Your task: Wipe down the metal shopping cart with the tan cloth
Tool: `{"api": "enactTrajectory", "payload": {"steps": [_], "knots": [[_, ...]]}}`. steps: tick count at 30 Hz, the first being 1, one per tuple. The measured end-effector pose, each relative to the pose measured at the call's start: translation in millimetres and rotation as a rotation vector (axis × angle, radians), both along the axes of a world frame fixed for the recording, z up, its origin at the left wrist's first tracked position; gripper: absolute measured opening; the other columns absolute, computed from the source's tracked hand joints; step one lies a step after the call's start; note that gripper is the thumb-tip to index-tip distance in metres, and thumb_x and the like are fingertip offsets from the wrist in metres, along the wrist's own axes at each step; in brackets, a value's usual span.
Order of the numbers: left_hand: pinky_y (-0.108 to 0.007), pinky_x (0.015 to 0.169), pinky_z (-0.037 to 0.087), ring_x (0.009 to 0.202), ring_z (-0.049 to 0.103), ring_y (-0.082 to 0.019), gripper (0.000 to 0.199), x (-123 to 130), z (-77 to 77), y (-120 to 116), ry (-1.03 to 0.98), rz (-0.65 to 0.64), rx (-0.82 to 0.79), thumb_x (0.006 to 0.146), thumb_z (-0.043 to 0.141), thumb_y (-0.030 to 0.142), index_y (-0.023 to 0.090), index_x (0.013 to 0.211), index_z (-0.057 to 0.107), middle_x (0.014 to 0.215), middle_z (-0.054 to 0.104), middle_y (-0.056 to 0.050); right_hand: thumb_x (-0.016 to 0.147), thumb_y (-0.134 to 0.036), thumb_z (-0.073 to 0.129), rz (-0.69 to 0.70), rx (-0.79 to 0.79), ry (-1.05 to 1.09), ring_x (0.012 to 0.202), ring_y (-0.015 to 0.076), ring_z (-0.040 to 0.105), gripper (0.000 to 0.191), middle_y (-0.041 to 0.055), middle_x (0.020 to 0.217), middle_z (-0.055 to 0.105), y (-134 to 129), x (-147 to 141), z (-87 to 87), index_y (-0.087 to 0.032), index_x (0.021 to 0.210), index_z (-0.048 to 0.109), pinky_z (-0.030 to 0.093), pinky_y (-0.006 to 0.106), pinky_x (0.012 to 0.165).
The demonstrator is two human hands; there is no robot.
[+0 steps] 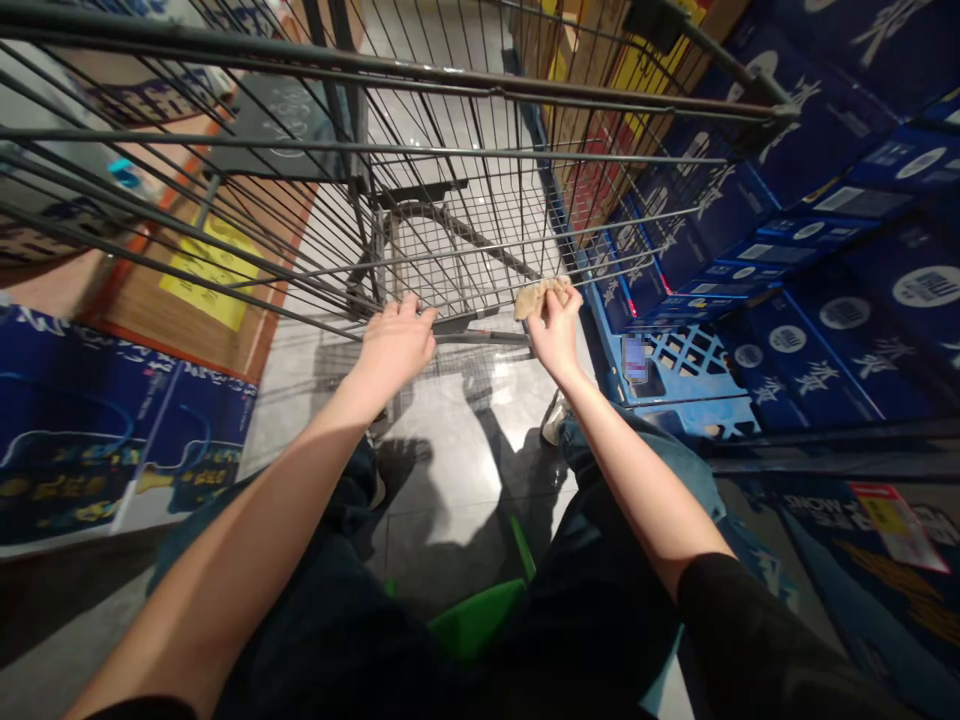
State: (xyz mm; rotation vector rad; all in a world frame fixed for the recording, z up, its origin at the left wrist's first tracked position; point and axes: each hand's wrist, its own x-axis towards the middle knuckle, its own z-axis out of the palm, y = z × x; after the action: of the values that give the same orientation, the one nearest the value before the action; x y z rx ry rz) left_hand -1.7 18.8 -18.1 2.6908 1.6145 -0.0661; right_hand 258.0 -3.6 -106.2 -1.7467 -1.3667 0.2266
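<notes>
A metal wire shopping cart (450, 153) stands in front of me, its mesh and bars filling the upper middle of the view. My left hand (397, 345) is at the cart's lower near edge, fingers bent over the wire there; the fingertips are partly hidden. My right hand (555, 325) pinches a crumpled beige cloth (532, 298) between thumb and fingers. The cloth lies against the low wires at the cart's right side, a short way from my left hand.
Stacked blue cartons (817, 330) and a light-blue plastic crate (690, 400) line the right side. On the left stand a wooden display (262, 225) with a yellow sign (214, 270) and blue printed boxes (112, 430). Something green (480, 615) is between my legs above the tiled floor (450, 450).
</notes>
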Motion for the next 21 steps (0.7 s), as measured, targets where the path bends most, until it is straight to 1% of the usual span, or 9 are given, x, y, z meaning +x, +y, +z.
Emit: {"api": "enactTrajectory", "payload": {"steps": [2, 3, 5, 7, 9, 14, 16, 19, 21], "knots": [[-0.052, 0.101, 0.056, 0.13, 0.063, -0.04, 0.051, 0, 0.8, 0, 0.01, -0.005, -0.005, 0.103, 0.038, 0.029, 0.014, 0.142, 0.067, 0.151, 0.061, -0.023, 0.092, -0.025, 0.057, -0.045, 0.071, 0.004, 0.15, 0.0293, 0.047, 0.029, 0.018, 0.154, 0.039, 2, 4, 3.8, -0.021, 0.12, 0.063, 0.043, 0.051, 0.127], [-0.051, 0.1, 0.056, 0.13, 0.063, -0.04, 0.052, 0, 1.2, -1, 0.016, -0.004, -0.006, 0.103, 0.038, 0.029, 0.014, 0.144, 0.066, 0.152, 0.06, -0.024, 0.092, -0.024, 0.056, -0.054, 0.069, 0.012, 0.149, 0.0285, 0.047, 0.029, 0.0175, 0.154, 0.038, 3, 4, 4.4, -0.021, 0.12, 0.063, 0.043, 0.051, 0.127], [-0.051, 0.099, 0.056, 0.13, 0.064, -0.041, 0.053, 0, 1.8, -1, 0.031, 0.0, -0.001, 0.103, 0.038, 0.03, 0.014, 0.146, 0.065, 0.153, 0.059, -0.024, 0.089, -0.023, 0.059, -0.035, 0.0, 0.044, 0.147, 0.0294, 0.049, 0.03, 0.0176, 0.153, 0.038, 3, 0, 2.7, -0.021, 0.118, 0.063, 0.045, 0.052, 0.126], [-0.051, 0.097, 0.056, 0.129, 0.064, -0.041, 0.054, 0, 2.7, -1, 0.047, 0.005, 0.006, 0.103, 0.037, 0.03, 0.014, 0.147, 0.064, 0.152, 0.06, -0.024, 0.083, -0.021, 0.064, 0.012, -0.083, 0.081, 0.147, 0.0323, 0.048, 0.034, 0.0191, 0.152, 0.038, 2, -7, -0.5, -0.019, 0.117, 0.063, 0.045, 0.053, 0.125], [-0.05, 0.096, 0.057, 0.127, 0.065, -0.041, 0.054, 1, 4.2, -2, 0.065, 0.005, 0.009, 0.104, 0.036, 0.029, 0.014, 0.147, 0.064, 0.15, 0.061, -0.025, 0.081, -0.021, 0.065, 0.027, -0.103, 0.099, 0.148, 0.0338, 0.048, 0.035, 0.02, 0.153, 0.037, 0, -9, -1.4, -0.017, 0.116, 0.063, 0.043, 0.054, 0.126], [-0.048, 0.094, 0.058, 0.125, 0.066, -0.039, 0.051, 1, 8.8, -4, 0.087, -0.007, 0.005, 0.104, 0.037, 0.029, 0.015, 0.142, 0.067, 0.146, 0.063, -0.024, 0.092, -0.025, 0.059, -0.064, 0.032, 0.061, 0.152, 0.0293, 0.043, 0.032, 0.0171, 0.156, 0.036, -1, 2, 7.5, -0.02, 0.124, 0.062, 0.039, 0.05, 0.129], [-0.048, 0.094, 0.058, 0.124, 0.066, -0.039, 0.05, 0, 9.2, -5, 0.098, -0.011, 0.007, 0.103, 0.037, 0.029, 0.014, 0.14, 0.068, 0.145, 0.063, -0.025, 0.09, -0.023, 0.06, -0.05, -0.003, 0.078, 0.152, 0.0293, 0.044, 0.031, 0.0182, 0.155, 0.037, 0, 4, 7.8, -0.019, 0.12, 0.064, 0.042, 0.048, 0.128], [-0.048, 0.094, 0.058, 0.125, 0.066, -0.04, 0.05, -3, 7.7, -4, 0.116, -0.016, 0.015, 0.103, 0.037, 0.03, 0.013, 0.138, 0.069, 0.146, 0.062, -0.025, 0.084, -0.021, 0.064, 0.011, -0.1, 0.162, 0.146, 0.029, 0.05, 0.029, 0.0183, 0.151, 0.041, 2, 2, 3.3, -0.018, 0.113, 0.067, 0.047, 0.047, 0.124], [-0.048, 0.094, 0.058, 0.125, 0.066, -0.04, 0.049, -4, 6.1, -4, 0.116, -0.022, 0.016, 0.103, 0.037, 0.03, 0.013, 0.135, 0.07, 0.145, 0.062, -0.026, 0.084, -0.022, 0.063, 0.001, -0.095, 0.212, 0.144, 0.0282, 0.052, 0.028, 0.0169, 0.149, 0.044, 4, 1, 1.4, -0.019, 0.111, 0.068, 0.045, 0.048, 0.126]]}}
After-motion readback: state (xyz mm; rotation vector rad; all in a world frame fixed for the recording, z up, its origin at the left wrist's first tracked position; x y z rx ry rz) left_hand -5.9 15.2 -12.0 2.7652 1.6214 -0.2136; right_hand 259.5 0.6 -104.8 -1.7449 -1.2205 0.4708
